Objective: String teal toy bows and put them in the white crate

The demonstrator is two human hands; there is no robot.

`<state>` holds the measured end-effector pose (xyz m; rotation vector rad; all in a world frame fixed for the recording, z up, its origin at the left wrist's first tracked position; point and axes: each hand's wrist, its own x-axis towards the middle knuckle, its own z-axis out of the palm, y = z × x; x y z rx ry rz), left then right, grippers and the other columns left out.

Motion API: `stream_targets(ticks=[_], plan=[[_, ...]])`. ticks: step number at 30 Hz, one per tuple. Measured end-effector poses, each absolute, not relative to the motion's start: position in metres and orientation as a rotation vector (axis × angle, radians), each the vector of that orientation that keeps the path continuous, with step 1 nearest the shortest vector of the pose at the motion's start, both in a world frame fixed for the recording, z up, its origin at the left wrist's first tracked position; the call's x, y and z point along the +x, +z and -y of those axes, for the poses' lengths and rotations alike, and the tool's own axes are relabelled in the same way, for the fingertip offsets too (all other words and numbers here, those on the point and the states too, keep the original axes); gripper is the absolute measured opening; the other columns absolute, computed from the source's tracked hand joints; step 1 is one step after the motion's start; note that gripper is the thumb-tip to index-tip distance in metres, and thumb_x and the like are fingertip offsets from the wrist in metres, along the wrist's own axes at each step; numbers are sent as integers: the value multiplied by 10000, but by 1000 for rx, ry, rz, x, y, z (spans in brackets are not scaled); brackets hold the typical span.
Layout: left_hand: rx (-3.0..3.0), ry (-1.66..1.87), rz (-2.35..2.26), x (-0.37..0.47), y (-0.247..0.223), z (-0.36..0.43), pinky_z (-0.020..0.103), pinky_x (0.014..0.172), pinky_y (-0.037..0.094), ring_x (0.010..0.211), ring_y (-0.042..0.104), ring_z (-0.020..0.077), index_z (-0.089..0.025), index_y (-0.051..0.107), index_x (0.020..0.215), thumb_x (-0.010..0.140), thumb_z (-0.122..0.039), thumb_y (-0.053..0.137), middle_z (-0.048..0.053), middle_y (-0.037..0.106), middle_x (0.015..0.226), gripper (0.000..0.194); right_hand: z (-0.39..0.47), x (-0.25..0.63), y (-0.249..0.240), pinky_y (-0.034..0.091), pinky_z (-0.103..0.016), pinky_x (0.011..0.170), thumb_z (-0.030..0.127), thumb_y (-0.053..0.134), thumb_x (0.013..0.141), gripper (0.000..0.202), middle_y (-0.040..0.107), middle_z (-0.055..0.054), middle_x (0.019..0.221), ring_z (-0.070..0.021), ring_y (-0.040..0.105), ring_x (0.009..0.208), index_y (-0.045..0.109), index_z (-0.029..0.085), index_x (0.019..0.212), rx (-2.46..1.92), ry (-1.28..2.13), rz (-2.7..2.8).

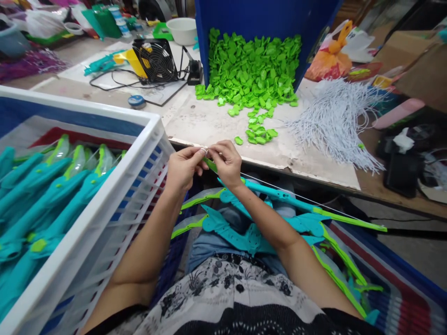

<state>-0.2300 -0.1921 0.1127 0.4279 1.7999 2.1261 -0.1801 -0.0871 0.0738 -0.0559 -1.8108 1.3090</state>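
In front of my chest, at the table's front edge, my left hand (182, 168) and my right hand (227, 163) meet with fingertips pinched together. Between them is the end of a thin white string (265, 180) at the green tip of a teal and green plastic toy bow (279, 194). The string runs taut under my right wrist to the bow's other green tip at the right. Fingers hide the exact loop or knot. More teal and green bow parts (252, 238) lie across my lap beneath my forearms.
A white basket (157, 130) of teal bow parts (52, 211) stands at my left. On the table, green plastic pieces (254, 65) spill from a blue bin (251, 16). A bundle of white strings (335, 121) lies right, a small black fan (155, 60) left.
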Motion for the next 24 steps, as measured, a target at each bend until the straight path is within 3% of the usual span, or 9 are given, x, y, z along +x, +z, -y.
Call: stream_targets(ticks=[4,9,13,18,24], plan=[[422,1998,-1750,-233,114,199,176,386,432,455,562,111,-106,691,729,578,-310,777,21,615,546,268,87,-182,73,507,-263,776,245,495,921,182,550,-39,910,-122,569,862,672,206,935,58,1301,1854],[279,2166,-1747,-228,115,189,165,383,422,430,536,91,-143,635,657,594,-275,712,-21,590,526,166,84,-179,76,502,-290,846,257,442,942,269,562,-57,1001,-139,564,952,636,219,1123,152,1218,1970],[220,2106,-1654,-232,118,187,187,435,471,509,591,120,-140,608,614,581,-253,662,-9,609,563,130,75,-178,77,498,-301,830,301,479,935,230,585,-57,946,-145,568,920,679,208,999,145,1062,2014],[387,1964,-1697,-237,116,197,250,587,544,601,638,147,-116,677,716,557,-249,700,27,666,668,209,67,-179,79,490,-319,822,288,464,941,214,611,-62,909,-156,571,893,654,195,915,197,903,2113],[546,1896,-2037,-231,112,193,190,433,408,449,508,91,-122,685,741,616,-283,705,-13,606,558,205,70,-174,81,470,-292,787,245,422,945,184,590,-61,881,-149,554,857,575,178,868,137,911,2081]])
